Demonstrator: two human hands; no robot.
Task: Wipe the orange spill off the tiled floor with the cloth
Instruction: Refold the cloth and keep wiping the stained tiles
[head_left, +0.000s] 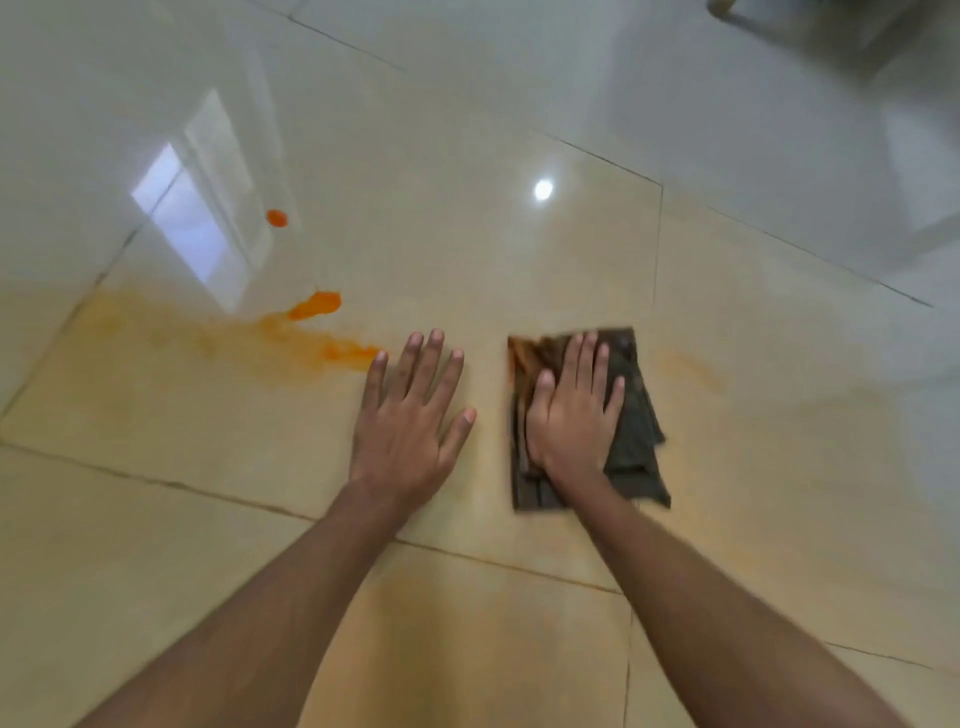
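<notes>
My right hand (571, 421) pressed flat on the cloth (639, 436), left hand (408, 415) splayed empty beside it; its soiled edge might smear the orange spill (314, 305) wider.

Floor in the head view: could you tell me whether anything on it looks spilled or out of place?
Yes: an orange spill streaks the floor left of the left hand, with a thick blob and a stray drop beyond. The cloth under the right hand is stained orange at its left edge.
</notes>
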